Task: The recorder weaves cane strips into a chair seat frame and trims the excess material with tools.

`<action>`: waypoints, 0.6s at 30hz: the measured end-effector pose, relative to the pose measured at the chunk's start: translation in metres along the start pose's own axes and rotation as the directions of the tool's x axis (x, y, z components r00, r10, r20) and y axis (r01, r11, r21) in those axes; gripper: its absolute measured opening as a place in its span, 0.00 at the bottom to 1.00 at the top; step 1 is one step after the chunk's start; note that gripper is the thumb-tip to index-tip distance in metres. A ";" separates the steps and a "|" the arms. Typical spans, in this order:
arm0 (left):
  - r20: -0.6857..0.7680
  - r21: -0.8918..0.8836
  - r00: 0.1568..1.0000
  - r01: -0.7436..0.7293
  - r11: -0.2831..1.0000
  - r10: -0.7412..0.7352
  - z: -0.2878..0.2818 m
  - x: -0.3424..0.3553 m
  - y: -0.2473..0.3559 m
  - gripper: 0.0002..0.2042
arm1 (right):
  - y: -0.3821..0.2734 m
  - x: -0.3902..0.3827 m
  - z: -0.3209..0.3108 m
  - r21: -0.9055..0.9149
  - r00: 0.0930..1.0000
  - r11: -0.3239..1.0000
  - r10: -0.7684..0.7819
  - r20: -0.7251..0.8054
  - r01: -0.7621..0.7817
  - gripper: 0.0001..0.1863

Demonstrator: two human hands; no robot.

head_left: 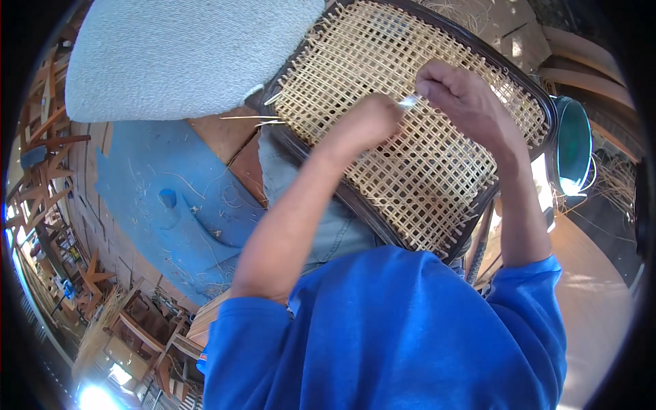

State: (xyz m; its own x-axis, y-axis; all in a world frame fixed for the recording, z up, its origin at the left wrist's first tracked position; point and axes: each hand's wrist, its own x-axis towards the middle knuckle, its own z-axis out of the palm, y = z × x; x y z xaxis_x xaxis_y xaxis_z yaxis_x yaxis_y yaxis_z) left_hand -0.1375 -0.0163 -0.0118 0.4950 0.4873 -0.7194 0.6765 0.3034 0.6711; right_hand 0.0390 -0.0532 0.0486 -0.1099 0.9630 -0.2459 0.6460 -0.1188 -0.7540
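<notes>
My blue sleeves (383, 328) fill the lower view. Past them, the cane seat panel (403, 130) in its dark frame (492, 205) lies tilted across my lap. My left hand (365, 123) rests curled on the weave; my right hand (465, 96) pinches a pale cane strand (408, 102) between its fingers. A teal bucket (572, 143) stands beside the frame.

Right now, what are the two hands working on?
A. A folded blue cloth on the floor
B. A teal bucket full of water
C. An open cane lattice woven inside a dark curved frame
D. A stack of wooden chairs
C: the left hand and the right hand both rest on the woven cane lattice set in the dark frame, with a pale strand between them.
</notes>
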 end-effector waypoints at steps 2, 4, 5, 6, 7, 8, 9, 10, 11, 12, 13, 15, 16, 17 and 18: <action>-0.048 0.190 0.999 -0.003 0.982 0.012 -0.019 -0.012 -0.012 0.15 | 0.002 0.007 -0.006 -0.183 0.978 0.977 0.138 0.156 -0.109 0.11; 0.012 0.268 0.999 -0.038 0.963 0.036 -0.028 -0.016 -0.017 0.14 | 0.008 0.015 -0.007 -0.326 0.929 0.935 0.240 0.283 -0.142 0.11; 0.012 0.331 0.999 -0.046 0.943 0.045 -0.028 -0.015 -0.015 0.13 | 0.011 0.019 -0.006 -0.358 0.907 0.921 0.276 0.318 -0.154 0.12; 0.014 0.393 0.999 -0.039 0.919 0.037 -0.026 -0.013 -0.011 0.13 | 0.015 0.022 -0.005 -0.383 0.898 0.907 0.305 0.317 -0.173 0.12; 0.024 0.438 0.999 -0.046 0.898 0.040 -0.022 -0.011 -0.007 0.12 | 0.019 0.024 -0.004 -0.410 0.889 0.892 0.332 0.314 -0.189 0.12; 0.036 0.507 0.999 -0.029 0.861 0.013 -0.019 -0.009 -0.001 0.13 | 0.023 0.026 -0.003 -0.431 0.882 0.879 0.355 0.310 -0.203 0.12; 0.060 0.563 0.998 -0.027 0.826 -0.009 -0.016 -0.007 0.005 0.13 | 0.027 0.027 -0.002 -0.431 0.879 0.879 0.359 0.315 -0.204 0.12; 0.085 0.618 0.996 -0.027 0.785 -0.032 -0.014 -0.006 0.010 0.13 | 0.030 0.028 -0.002 -0.428 0.882 0.880 0.358 0.308 -0.207 0.12; 0.013 0.668 1.000 -0.017 0.744 0.011 -0.010 -0.008 0.014 0.15 | 0.033 0.029 -0.002 -0.415 0.889 0.886 0.347 0.301 -0.205 0.12; 0.002 0.686 1.000 -0.014 0.728 0.017 -0.008 -0.008 0.017 0.14 | 0.035 0.029 -0.003 -0.400 0.895 0.896 0.327 0.304 -0.191 0.12; -0.009 0.703 1.000 -0.010 0.711 0.023 -0.007 -0.009 0.021 0.14 | 0.036 0.030 -0.003 -0.412 0.905 0.891 0.320 0.280 -0.188 0.11; -0.024 0.697 0.998 -0.023 0.717 0.055 -0.005 -0.007 0.026 0.12 | 0.036 0.030 -0.005 -0.438 0.923 0.886 0.288 0.257 -0.155 0.09; -0.009 0.684 1.000 0.011 0.730 -0.006 -0.004 -0.004 0.029 0.12 | 0.035 0.030 -0.005 -0.450 0.926 0.881 0.282 0.252 -0.146 0.08; 0.009 0.672 0.998 0.044 0.739 -0.068 -0.002 -0.001 0.032 0.12 | 0.033 0.030 -0.006 -0.443 0.946 0.889 0.236 0.221 -0.119 0.08; 0.022 0.662 0.993 0.076 0.746 -0.120 -0.001 0.002 0.034 0.11 | 0.032 0.031 -0.007 -0.480 0.945 0.871 0.236 0.226 -0.103 0.08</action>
State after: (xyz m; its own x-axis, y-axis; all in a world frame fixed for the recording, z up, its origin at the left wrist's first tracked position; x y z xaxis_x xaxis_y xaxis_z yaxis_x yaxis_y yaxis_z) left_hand -0.1136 -0.0041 0.0098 0.4217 0.4295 -0.7985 0.9030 -0.2784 0.3271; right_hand 0.0619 -0.0258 0.0214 -0.1222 0.8276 -0.5478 0.9365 -0.0866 -0.3398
